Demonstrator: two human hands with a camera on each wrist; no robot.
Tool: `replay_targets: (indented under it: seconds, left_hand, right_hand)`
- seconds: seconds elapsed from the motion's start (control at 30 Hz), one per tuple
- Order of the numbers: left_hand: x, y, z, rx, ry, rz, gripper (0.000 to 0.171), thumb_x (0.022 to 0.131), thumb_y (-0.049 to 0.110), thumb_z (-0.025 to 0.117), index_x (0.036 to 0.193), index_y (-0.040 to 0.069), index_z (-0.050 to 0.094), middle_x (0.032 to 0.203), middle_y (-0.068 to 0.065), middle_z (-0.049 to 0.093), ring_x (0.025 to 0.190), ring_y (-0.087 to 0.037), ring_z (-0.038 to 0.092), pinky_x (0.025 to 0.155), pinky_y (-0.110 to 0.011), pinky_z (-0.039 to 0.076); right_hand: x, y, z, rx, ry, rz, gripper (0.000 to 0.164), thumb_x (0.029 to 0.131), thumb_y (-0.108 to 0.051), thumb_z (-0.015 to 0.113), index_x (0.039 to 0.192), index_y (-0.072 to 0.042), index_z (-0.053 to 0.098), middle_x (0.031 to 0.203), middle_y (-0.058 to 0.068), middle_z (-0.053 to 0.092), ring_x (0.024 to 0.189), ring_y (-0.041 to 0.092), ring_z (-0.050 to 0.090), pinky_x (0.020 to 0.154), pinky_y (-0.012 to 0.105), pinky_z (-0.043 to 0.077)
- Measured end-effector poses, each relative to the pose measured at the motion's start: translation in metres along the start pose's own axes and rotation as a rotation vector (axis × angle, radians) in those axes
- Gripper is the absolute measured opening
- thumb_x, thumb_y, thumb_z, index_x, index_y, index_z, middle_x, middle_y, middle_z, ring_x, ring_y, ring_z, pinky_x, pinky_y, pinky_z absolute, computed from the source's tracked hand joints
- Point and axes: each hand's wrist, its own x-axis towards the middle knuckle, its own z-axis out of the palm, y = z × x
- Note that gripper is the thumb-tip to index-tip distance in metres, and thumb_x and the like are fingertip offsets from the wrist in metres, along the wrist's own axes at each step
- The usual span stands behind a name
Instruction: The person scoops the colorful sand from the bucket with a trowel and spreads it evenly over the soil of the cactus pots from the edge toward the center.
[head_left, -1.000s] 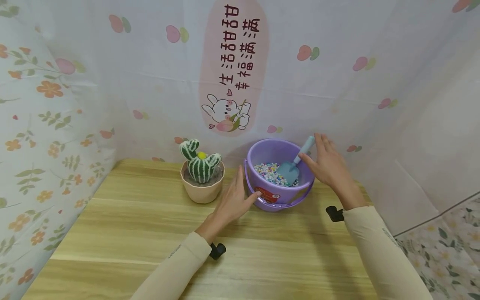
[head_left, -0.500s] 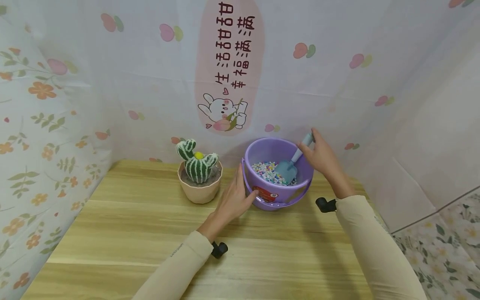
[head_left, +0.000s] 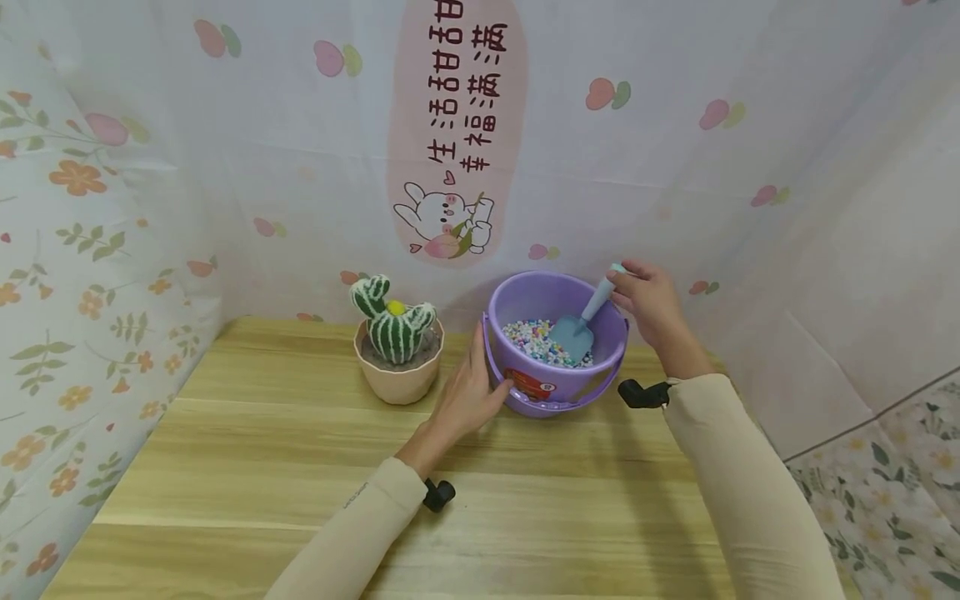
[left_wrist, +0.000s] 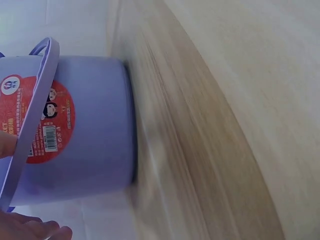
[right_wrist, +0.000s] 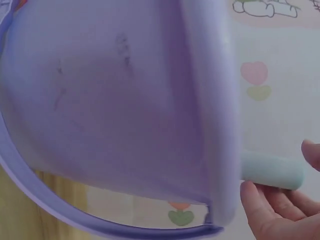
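A purple plastic bucket (head_left: 573,387) stands on the table, holding small multicoloured beads (head_left: 529,338). Inside leans a pale blue toy shovel (head_left: 573,337), its blade on the beads and its handle above the rim. My left hand (head_left: 463,398) rests against the bucket's left side, fingers fairly straight and thumb at the front near the red label (left_wrist: 60,120). At the shovel handle (right_wrist: 272,171) is my right hand (head_left: 652,307). In the right wrist view its fingers touch one side of the handle, while the thumb stands apart from it.
A knitted green cactus (head_left: 396,335) in a beige pot (head_left: 401,385) stands left of my left hand. The wooden table (head_left: 300,467) meets a patterned cloth backdrop (head_left: 652,183) behind the bucket. The bucket's bail (right_wrist: 75,217) hangs down at the front.
My right hand reached the handle and touched it, then shifted slightly right, its thumb now apart from the handle. My left hand stays at the bucket. The head view has shifted slightly.
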Motion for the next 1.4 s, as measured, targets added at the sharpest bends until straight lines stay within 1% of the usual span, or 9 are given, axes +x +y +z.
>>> replay_targets:
  seconds: [0.1,0.2,0.33,0.43,0.57,0.7,0.87,1.13,1.4]
  left_hand:
    - [0.000,-0.001,0.002,-0.076,-0.026,-0.023,0.106,0.087,0.022,0.067,0.156,0.018,-0.014,0.159,-0.020,0.020,0.136,-0.037,0.039,0.109,-0.048,0.037]
    - [0.001,-0.001,0.003,-0.146,-0.055,-0.053,0.105,0.088,0.017,0.063,0.154,0.021,-0.019,0.159,-0.021,0.020,0.131,-0.039,0.045,0.105,-0.049,0.041]
    - [0.001,0.000,0.003,-0.196,-0.061,-0.070,0.102,0.089,0.012,0.059,0.154,0.020,-0.020,0.159,-0.022,0.020,0.129,-0.039,0.046,0.106,-0.049,0.041]
    - [0.002,0.001,0.003,-0.220,-0.058,-0.067,0.101,0.090,0.009,0.058,0.154,0.017,-0.018,0.159,-0.022,0.018,0.135,-0.037,0.040,0.109,-0.047,0.036]
    - [0.001,0.001,0.004,-0.235,-0.049,-0.071,0.100,0.088,0.007,0.058,0.155,0.016,-0.016,0.158,-0.021,0.022,0.136,-0.035,0.040,0.109,-0.047,0.037]
    - [0.000,0.001,0.006,-0.231,-0.023,-0.078,0.099,0.087,0.005,0.058,0.156,0.016,-0.012,0.156,-0.022,0.028,0.130,-0.036,0.046,0.103,-0.049,0.043]
    - [0.000,0.001,0.007,-0.222,0.012,-0.075,0.099,0.085,0.003,0.058,0.156,0.017,-0.010,0.154,-0.022,0.032,0.123,-0.037,0.052,0.097,-0.051,0.047]
    - [-0.001,0.002,0.011,-0.237,0.027,-0.092,0.098,0.084,0.001,0.056,0.157,0.019,-0.007,0.155,-0.021,0.031,0.121,-0.037,0.054,0.095,-0.051,0.048]
    - [0.000,0.004,0.012,-0.270,0.050,-0.076,0.099,0.082,-0.003,0.056,0.157,0.019,-0.004,0.156,-0.018,0.031,0.134,-0.032,0.044,0.106,-0.047,0.041]
  right_hand:
    - [0.004,0.004,0.002,0.011,0.009,0.025,0.064,0.098,-0.019,0.058,0.151,0.001,0.028,0.151,0.022,0.034,0.137,0.034,0.040,0.111,0.039,0.036]
    - [0.009,0.010,0.005,-0.038,0.039,0.029,0.061,0.098,-0.022,0.057,0.150,0.001,0.033,0.149,0.022,0.038,0.134,0.032,0.044,0.108,0.036,0.040]
    - [0.013,0.016,0.006,-0.104,0.077,0.014,0.063,0.098,-0.030,0.058,0.149,-0.002,0.036,0.147,0.021,0.042,0.131,0.029,0.049,0.105,0.033,0.043]
    - [0.014,0.019,0.005,-0.130,0.091,0.001,0.063,0.098,-0.033,0.057,0.150,-0.004,0.036,0.145,0.019,0.043,0.129,0.028,0.051,0.104,0.033,0.044]
    - [0.013,0.020,0.006,-0.148,0.097,-0.010,0.062,0.098,-0.032,0.056,0.150,-0.003,0.036,0.145,0.020,0.044,0.127,0.027,0.052,0.103,0.033,0.045]
    - [0.010,0.020,0.009,-0.159,0.119,-0.013,0.060,0.098,-0.030,0.057,0.149,-0.004,0.038,0.145,0.021,0.046,0.125,0.027,0.055,0.101,0.032,0.047]
    - [0.008,0.021,0.014,-0.181,0.136,-0.031,0.060,0.099,-0.031,0.056,0.150,-0.007,0.037,0.145,0.019,0.047,0.123,0.029,0.056,0.100,0.032,0.048]
    - [0.008,0.024,0.014,-0.178,0.163,-0.043,0.056,0.100,-0.028,0.054,0.150,-0.009,0.037,0.145,0.017,0.048,0.123,0.030,0.056,0.099,0.032,0.048]
    - [0.004,0.024,0.015,-0.174,0.160,-0.058,0.061,0.099,-0.030,0.055,0.151,-0.008,0.033,0.147,0.017,0.046,0.126,0.028,0.054,0.101,0.033,0.047]
